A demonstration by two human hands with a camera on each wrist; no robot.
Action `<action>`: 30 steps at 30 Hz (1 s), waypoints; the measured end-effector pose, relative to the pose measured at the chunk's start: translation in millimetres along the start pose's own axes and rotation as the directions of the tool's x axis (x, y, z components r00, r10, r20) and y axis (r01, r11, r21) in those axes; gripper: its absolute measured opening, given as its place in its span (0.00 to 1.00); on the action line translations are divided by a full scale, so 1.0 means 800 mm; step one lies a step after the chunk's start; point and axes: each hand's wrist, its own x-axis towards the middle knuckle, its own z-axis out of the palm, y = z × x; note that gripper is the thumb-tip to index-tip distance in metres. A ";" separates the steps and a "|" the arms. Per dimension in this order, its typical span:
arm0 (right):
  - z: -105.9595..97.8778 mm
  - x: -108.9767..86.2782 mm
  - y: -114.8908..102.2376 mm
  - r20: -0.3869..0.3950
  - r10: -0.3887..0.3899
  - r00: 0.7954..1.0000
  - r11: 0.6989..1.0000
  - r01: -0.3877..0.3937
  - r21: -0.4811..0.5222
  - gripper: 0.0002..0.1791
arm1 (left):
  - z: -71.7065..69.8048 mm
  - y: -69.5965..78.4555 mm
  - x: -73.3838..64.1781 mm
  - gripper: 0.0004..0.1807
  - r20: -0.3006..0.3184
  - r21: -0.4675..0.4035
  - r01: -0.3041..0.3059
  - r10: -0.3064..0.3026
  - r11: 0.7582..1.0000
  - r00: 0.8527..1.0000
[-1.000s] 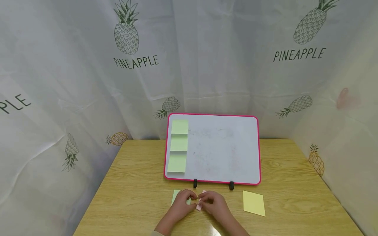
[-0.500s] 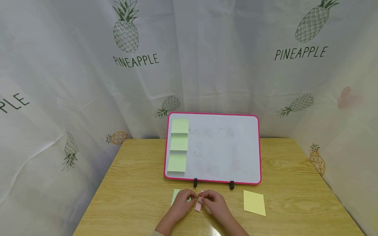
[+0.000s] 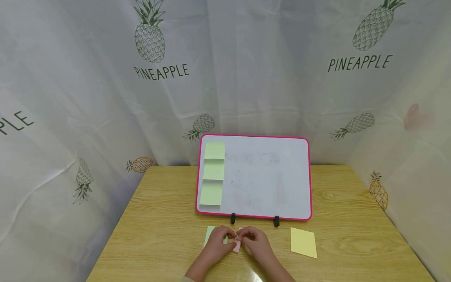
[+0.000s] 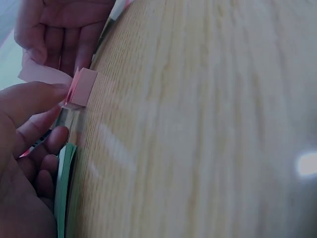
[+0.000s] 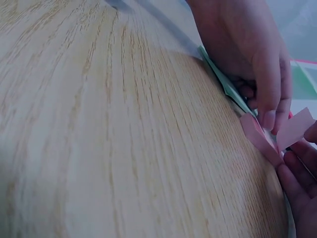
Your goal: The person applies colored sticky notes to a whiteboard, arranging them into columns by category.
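Observation:
Low over the table, both hands meet at a small pink sticky note pad. My left hand pinches the pad, its thumb lying on the top in the left wrist view. Between thumb and finger, my right hand holds a pink sheet that is bent up from the pad. In the right wrist view the sheet's lower edge still meets the pad. A green sticky note pad lies on the table, partly covered by the left hand.
A whiteboard with a pink rim stands behind the hands on black feet. Several green notes line its left side. A yellow sticky note pad lies to the right on the wooden table. A pineapple-print curtain surrounds the table.
The right hand has shifted slightly and lifted the pink sheet away from the pad. The left thumb has moved onto the pad, which was more exposed half a second ago.

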 end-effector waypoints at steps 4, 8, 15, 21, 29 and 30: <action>0.000 0.001 0.005 0.014 -0.019 1.000 1.000 0.018 0.007 0.02 | 0.000 0.002 -0.001 0.12 -0.009 0.009 -0.004 0.004 1.000 1.000; 0.001 0.002 0.006 0.034 -0.030 0.999 1.000 0.029 0.008 0.02 | 0.000 0.002 -0.001 0.13 -0.018 0.015 -0.009 0.010 1.000 1.000; 0.002 0.000 0.001 0.029 -0.047 0.998 0.999 0.047 0.005 0.04 | 0.001 0.002 0.000 0.09 -0.045 0.034 -0.017 0.019 0.999 0.999; 0.000 0.000 0.000 0.045 -0.045 0.998 0.999 0.046 -0.027 0.02 | 0.001 0.004 -0.001 0.10 -0.041 0.044 0.005 -0.004 0.999 0.999; -0.007 0.014 0.004 -0.067 -0.033 0.997 0.991 0.024 -0.130 0.03 | 0.001 0.010 -0.002 0.12 -0.033 0.057 0.006 -0.004 0.998 0.999; -0.008 0.016 0.004 -0.084 -0.031 0.996 0.990 0.019 -0.138 0.03 | 0.000 0.011 -0.002 0.12 -0.033 0.060 0.005 -0.003 0.998 0.999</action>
